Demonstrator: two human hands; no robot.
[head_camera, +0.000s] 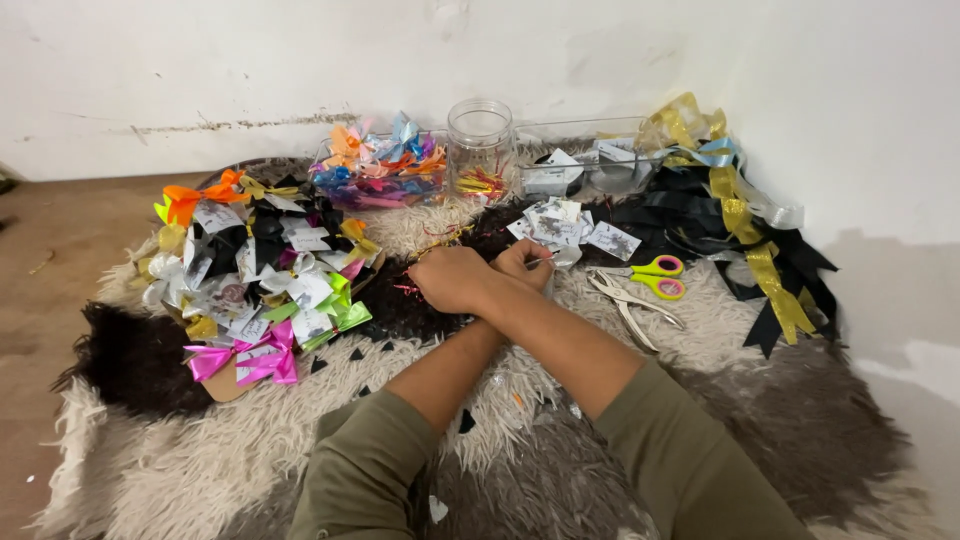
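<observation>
Near the middle of the fluffy brown-and-white rug (180, 440), the left hand (525, 262) is pinching a tiny shiny silver ribbon bit (548, 262), the right hand (455, 280) is curling closed beside it, probably tying, needing small careful pulls.

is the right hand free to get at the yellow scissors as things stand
Probably not straight away: the right hand lies crossed over to the left, and the left hand sits between it and the scissors.
</observation>
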